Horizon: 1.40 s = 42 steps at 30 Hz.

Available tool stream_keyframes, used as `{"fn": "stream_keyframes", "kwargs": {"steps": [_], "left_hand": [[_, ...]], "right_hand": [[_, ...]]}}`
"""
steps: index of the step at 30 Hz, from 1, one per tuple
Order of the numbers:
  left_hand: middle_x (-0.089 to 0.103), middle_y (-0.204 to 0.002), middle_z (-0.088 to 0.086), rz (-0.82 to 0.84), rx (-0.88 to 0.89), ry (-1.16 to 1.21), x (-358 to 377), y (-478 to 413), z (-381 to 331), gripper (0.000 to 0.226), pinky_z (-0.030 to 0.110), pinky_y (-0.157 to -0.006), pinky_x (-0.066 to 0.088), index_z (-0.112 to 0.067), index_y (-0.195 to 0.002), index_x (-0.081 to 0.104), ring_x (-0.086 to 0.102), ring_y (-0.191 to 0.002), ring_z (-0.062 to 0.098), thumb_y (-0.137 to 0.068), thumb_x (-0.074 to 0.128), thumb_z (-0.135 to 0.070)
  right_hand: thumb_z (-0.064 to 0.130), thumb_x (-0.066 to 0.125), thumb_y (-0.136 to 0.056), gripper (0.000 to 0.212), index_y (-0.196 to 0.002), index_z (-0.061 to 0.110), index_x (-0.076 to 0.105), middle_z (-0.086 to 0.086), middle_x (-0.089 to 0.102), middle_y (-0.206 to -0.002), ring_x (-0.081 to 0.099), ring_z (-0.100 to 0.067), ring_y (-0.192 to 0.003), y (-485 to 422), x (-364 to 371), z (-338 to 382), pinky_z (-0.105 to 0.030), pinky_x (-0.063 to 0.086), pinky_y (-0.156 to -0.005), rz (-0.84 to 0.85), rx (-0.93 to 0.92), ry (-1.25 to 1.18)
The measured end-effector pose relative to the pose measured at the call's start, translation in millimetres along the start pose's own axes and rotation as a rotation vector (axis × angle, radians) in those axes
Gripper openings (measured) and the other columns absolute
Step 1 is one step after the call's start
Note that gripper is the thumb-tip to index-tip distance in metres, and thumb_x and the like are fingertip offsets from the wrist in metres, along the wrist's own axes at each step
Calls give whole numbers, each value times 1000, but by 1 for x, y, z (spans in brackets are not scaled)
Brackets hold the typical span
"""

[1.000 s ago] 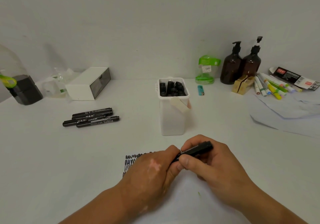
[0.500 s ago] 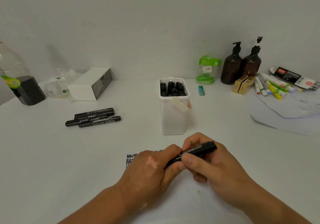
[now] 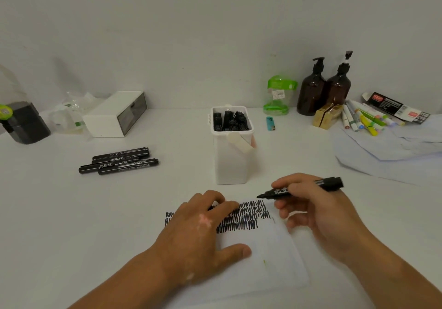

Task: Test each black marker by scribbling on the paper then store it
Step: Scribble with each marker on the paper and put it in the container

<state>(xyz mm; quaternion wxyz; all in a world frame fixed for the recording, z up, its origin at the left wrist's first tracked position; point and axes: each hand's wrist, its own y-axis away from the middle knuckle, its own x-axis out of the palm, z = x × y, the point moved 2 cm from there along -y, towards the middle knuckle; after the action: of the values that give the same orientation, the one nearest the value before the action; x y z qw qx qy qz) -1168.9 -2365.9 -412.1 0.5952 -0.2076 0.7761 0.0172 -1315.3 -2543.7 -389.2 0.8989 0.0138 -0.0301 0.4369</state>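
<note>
In the lower right of the frame the right hand point(image 3: 318, 215) pinches a black marker point(image 3: 281, 192) between thumb and forefinger, the other fingers loosely curled beneath it. The marker is uncapped. Its dark, tapered tip points left and slightly down and hovers just above the upper right corner of the paper point(image 3: 275, 261), close to the scribbles point(image 3: 248, 215) but not clearly touching them. The barrel is matte black with white printed lettering along its side, and its blunt back end juts out past the knuckles toward the right.

The scribbles are dense black zigzags in several stacked rows across the top of the sheet. The left hand point(image 3: 203, 229), at lower centre, lies on the paper with fingers spread and pressing it down, the thumb stretched out to the right. Whether anything sits under its fingertips I cannot tell.

Just above the paper, at centre, stands a white container point(image 3: 230, 162) packed with upright black markers point(image 3: 229, 119). Four more capped markers point(image 3: 119, 160) lie side by side at left on the white table point(image 3: 71, 213).
</note>
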Motion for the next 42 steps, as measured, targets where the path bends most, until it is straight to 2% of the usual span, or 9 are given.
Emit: {"fn": "stream_keyframes", "kwargs": {"steps": [4,8,10,14,23,27,42], "left_hand": [[41,-123,-24,-9,-31,-27,-4,2,7,82,26,-98,40,-43,-136,47,43,-111,3,-70,38,-91],[42,-118,-23,-72,-49,-31,-7,1,5,76,21,-94,38,-45,-131,50,42,-108,1,-71,39,-91],[42,-120,-21,-63,-41,-31,-4,0,-1,78,24,-96,39,-46,-134,49,42,-110,3,-71,39,-91],[43,-122,-16,-11,-34,-80,4,-1,-6,79,31,-99,41,-46,-135,46,43,-111,9,-71,36,-91],[44,-121,-15,-11,-40,-88,7,0,-4,76,33,-97,43,-46,-132,47,45,-109,11,-71,36,-90],[42,-125,-16,-1,-45,-87,7,0,-4,79,32,-99,41,-46,-136,43,42,-113,10,-71,35,-90],[39,-128,-18,8,-48,-102,6,1,-4,81,29,-103,38,-47,-139,40,40,-116,8,-71,34,-90]], "right_hand": [[26,71,-68,13,-76,17,74,-6,64,-58,57,-18,-49,2,14,-6,-27,47,-46,5,-7,272],[28,72,-71,9,-76,21,72,-6,64,-56,56,-17,-44,4,20,-12,-23,45,-44,1,7,394],[23,74,-78,2,-78,22,72,-6,64,-55,57,-16,-44,3,20,-14,-21,46,-45,4,3,428],[21,75,-82,5,-80,25,72,-2,63,-51,57,-12,-43,3,20,-16,-16,44,-45,0,-33,517],[29,79,-80,6,-82,32,75,8,65,-52,58,-9,-42,3,23,-17,-12,43,-46,-21,-74,580],[25,77,-77,8,-80,32,75,13,65,-53,58,-6,-44,3,21,-17,-12,42,-46,19,-46,617],[27,75,-79,3,-80,28,72,7,64,-51,60,-8,-43,1,20,-18,-14,44,-46,-28,-37,579]]}}
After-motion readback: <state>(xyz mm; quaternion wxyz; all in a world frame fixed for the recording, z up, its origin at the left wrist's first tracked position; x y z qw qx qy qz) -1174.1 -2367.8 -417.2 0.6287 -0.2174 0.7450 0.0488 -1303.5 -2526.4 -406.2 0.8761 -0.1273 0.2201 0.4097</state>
